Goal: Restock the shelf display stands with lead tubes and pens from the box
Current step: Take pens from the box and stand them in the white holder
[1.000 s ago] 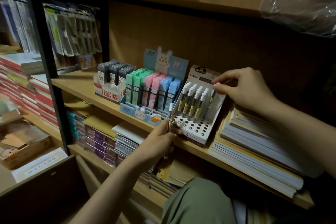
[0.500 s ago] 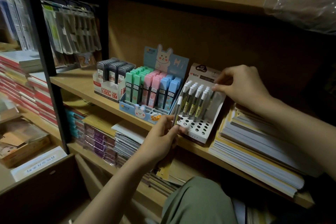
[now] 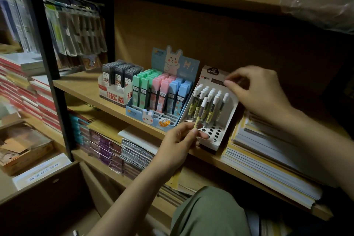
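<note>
Left hand (image 3: pixel 177 144) pinches a pen (image 3: pixel 201 113), white cap toward 12 o'clock, over the pen stand (image 3: pixel 220 136) with open holes; right hand (image 3: pixel 256 92) grips the stand's top edge.

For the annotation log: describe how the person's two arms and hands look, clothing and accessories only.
Both forearms are bare up to the frame edge, with no sleeve in view. The left hand and the right hand wear no gloves, and no ring, watch or bracelet is visible on them. The nails look short and unpainted, though the light is dim. Olive-green cloth covers the knee below.

Three display stands (image 3: pixel 208 120), two hands (image 3: pixel 178 143), one shelf (image 3: pixel 80 86).
</note>
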